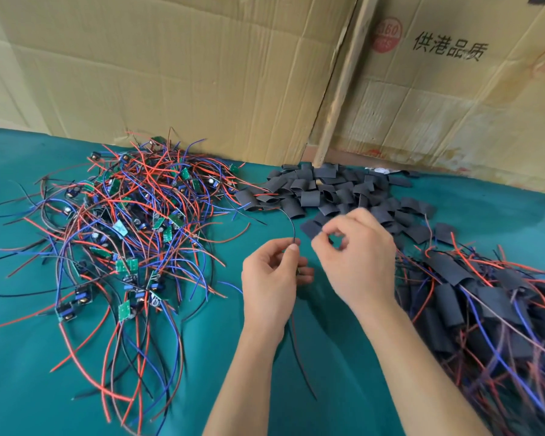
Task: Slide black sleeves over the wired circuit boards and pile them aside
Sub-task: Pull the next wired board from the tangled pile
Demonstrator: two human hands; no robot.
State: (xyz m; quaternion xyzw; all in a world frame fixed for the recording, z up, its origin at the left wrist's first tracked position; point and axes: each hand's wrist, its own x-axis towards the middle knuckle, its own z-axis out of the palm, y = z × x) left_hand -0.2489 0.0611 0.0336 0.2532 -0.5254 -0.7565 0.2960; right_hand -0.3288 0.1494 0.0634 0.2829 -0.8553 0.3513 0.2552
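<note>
Green cloth [343,357] bears flat black sleeves [324,187], tangled wired boards [123,228].

Two bare forearms, left hand [272,275] and right hand [359,256] ungloved; no sleeves, rings or watch visible

A small assembly workshop: heaped wired circuit boards [120,221], black sleeves [328,190], cardboard [170,73] backdrop.

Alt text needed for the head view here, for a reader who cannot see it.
A person's left hand pinches a thin black wire while the right hand reaches to the empty black sleeves on a green tabletop. Bare wired circuit boards are heaped at left, sleeved ones at right, cardboard behind.
</note>
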